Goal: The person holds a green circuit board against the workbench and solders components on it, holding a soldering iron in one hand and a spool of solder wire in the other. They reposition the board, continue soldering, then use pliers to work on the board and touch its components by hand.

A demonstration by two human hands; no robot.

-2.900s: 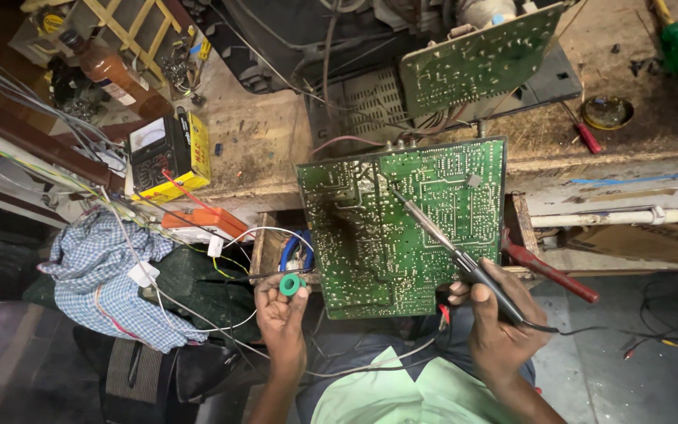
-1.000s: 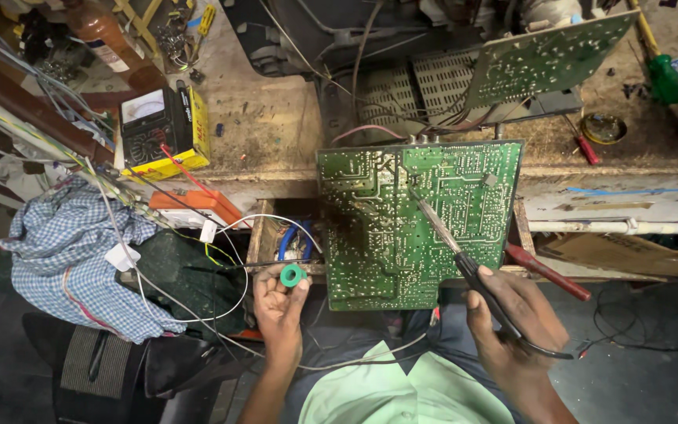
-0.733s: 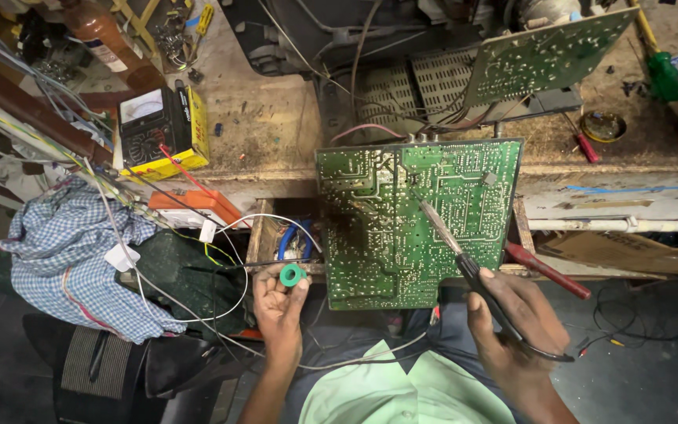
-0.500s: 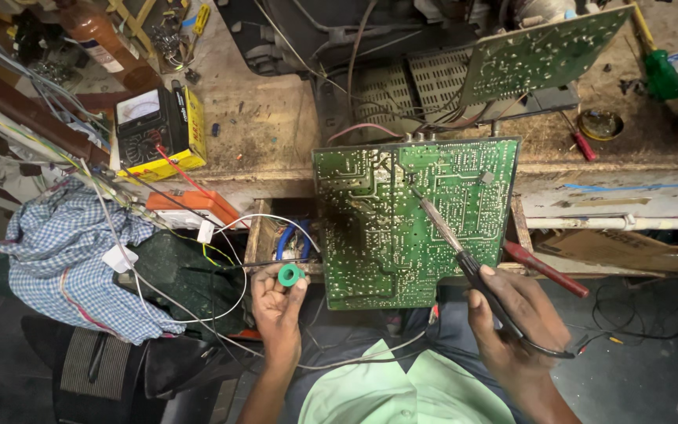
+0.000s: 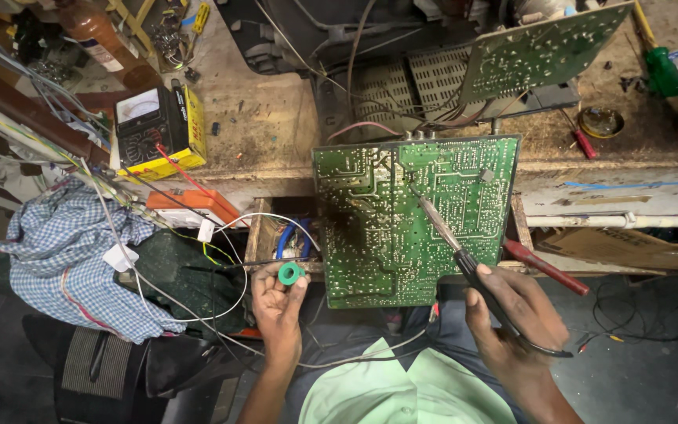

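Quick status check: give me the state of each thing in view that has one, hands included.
Left hand: pinching small green spool.
Right hand: gripping soldering iron, tip on board.
Green circuit board: solder side up, scorched patch at left.
Multimeter: lying on bench.

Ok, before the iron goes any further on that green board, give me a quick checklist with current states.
1. Soldering iron gripped in right hand: ok.
2. Iron tip resting on the green circuit board: ok; exact joint cannot tell.
3. Green solder spool pinched in left hand: ok.
4. Solder wire fed to the tip: cannot tell.
5. Board propped on the bench edge, steady: cannot tell.
6. Red-handled tool lies close beside the right hand: not ok.
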